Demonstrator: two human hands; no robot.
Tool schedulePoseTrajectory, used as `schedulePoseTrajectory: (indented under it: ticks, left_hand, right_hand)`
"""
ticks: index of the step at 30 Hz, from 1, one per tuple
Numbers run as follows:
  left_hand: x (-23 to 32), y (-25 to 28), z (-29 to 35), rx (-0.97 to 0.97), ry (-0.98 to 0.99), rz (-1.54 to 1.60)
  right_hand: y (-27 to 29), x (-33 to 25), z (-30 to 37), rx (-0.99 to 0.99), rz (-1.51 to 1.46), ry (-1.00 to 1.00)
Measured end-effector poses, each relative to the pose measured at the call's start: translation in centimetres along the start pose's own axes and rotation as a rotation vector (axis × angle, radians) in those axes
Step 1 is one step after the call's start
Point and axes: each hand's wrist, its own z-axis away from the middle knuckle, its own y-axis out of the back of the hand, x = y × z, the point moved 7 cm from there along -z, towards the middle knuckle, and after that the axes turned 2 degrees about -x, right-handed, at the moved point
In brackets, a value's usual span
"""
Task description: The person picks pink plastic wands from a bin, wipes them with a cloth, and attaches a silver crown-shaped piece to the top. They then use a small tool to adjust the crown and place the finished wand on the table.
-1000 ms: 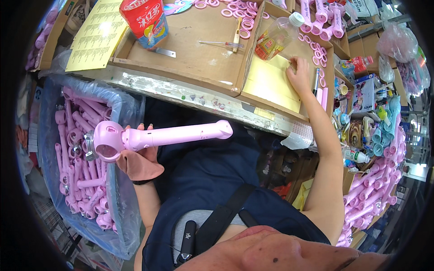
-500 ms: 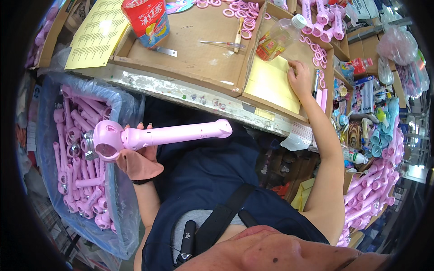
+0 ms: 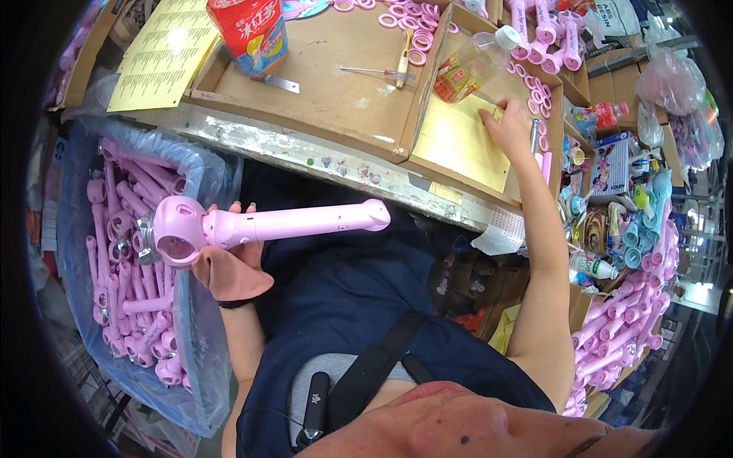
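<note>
A pink plastic wand (image 3: 305, 221) with a round, hollow head lies across my left hand (image 3: 243, 250), whose fingers are wrapped round its neck. A silvery clear piece (image 3: 145, 238) sits at the head's left end. Salmon-coloured cloth (image 3: 229, 275) covers part of that hand below the wand. At the right, my right hand (image 3: 510, 131) rests at the upper right edge of a yellow sheet (image 3: 458, 145) in a cardboard tray. Its fingers are bent and apart; any small piece at the fingertips is too small to make out.
A blue-lined bin (image 3: 206, 336) of pink wands stands at the left. The cardboard tray (image 3: 328, 114) bears a screwdriver (image 3: 374, 72), pink rings (image 3: 416, 38) and a red drink carton (image 3: 248, 38). A clear bottle (image 3: 473, 65) stands beside my right hand. More wands (image 3: 618, 328) are heaped at right.
My right hand has shifted slightly, its fingers spreading from a bunched pose at the yellow sheet's edge. The wand in my left hand has moved a little left and up.
</note>
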Motion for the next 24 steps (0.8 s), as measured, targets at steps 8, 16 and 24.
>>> schedulePoseTrajectory:
  ticks: [8,16,24]
  left_hand:
    - [-0.1,0.1,0.1,0.017,0.009,0.035]
    - [-0.3,0.2,-0.1,0.015,0.012,0.021]
    - [-0.3,0.6,-0.1,0.007,0.012,0.044]
  right_hand:
    - [2.2,-2.1,2.4,0.242,0.241,0.206]
    - [1.5,-2.3,2.6,0.203,0.174,0.188]
    - [0.8,-1.9,2.6,0.233,0.217,0.279]
